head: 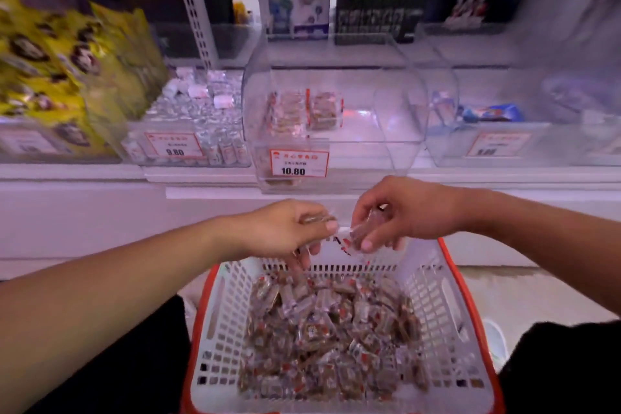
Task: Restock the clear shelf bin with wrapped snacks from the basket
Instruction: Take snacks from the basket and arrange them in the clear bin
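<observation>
A white lattice basket [437,286] with an orange rim sits low in front of me, filled with several small clear-wrapped brown snacks [336,333]. Above its far edge, my left hand [285,228] pinches a wrapped snack [317,219] between thumb and fingers. Close beside it, my right hand [400,212] grips another wrapped snack [364,232]. The clear shelf bin [386,131] stands on the shelf straight ahead, with a 10.80 price tag [298,163] on its front. A few of the same snacks [302,111] lie at its back left.
A clear bin of silver-wrapped sweets [201,118] with a 9.80 tag stands to the left, and yellow snack bags [67,70] lie beyond it. Another clear bin [487,121] with blue packets is on the right. Boxes [379,7] line the upper shelf.
</observation>
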A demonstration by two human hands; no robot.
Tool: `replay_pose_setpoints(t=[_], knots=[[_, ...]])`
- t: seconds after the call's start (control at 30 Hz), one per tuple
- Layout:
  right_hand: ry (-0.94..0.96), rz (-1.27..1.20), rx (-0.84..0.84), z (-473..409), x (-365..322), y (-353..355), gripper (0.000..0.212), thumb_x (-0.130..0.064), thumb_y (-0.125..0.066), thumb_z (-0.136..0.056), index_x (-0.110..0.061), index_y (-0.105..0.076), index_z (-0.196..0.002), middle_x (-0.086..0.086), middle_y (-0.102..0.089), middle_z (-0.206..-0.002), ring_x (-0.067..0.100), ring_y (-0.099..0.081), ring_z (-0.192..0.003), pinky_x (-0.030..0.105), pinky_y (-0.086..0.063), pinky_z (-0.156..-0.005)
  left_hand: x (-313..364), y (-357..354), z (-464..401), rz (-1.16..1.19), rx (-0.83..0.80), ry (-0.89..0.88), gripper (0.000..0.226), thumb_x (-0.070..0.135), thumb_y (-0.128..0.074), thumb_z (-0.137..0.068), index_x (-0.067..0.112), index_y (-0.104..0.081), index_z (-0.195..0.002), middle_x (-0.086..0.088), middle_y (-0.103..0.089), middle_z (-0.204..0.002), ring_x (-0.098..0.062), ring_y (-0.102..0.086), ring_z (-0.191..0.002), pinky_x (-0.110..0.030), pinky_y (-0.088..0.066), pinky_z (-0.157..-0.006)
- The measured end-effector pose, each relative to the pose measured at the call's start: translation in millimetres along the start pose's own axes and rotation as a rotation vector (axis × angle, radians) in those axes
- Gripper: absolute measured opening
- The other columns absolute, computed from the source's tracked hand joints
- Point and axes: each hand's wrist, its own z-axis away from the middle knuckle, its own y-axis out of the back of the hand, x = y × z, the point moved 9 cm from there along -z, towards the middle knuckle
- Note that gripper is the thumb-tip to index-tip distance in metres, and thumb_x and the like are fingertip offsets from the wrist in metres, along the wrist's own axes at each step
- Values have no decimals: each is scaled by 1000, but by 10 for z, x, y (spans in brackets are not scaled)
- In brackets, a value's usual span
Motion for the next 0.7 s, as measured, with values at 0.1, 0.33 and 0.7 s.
replay_pose_setpoints(t=[0.1,0.33,0.7], knots=[[203,-216,198,233,-388,257,31,-23,-87,-65,-8,-75,-89,7,-76,-79,11,-66,-65,27,-56,-60,320,127,223,234,129,-96,49,52,-56,-87,5,-65,-96,-3,-59,-70,-17,-61,-58,-31,-55,-54],[329,-341,452,294,-633,480,44,-13,-80,-65,-12,-70,-108,2,-77,-86,9,-72,-79,16,-54,-74,560,191,186,702,187,-128,37,44,-61,-87,16,-76,-107,-5,-73,-92,-16,-66,-78,-31,-59,-71],[252,-223,485,148,-603,204,64,-26,-67,-86,-25,-43,-146,2,-62,-125,10,-68,-95,26,-53,-84,458,132,138,791,245,-124,41,49,-51,-94,19,-72,-113,-9,-73,-92,-19,-67,-76,-30,-55,-59]])
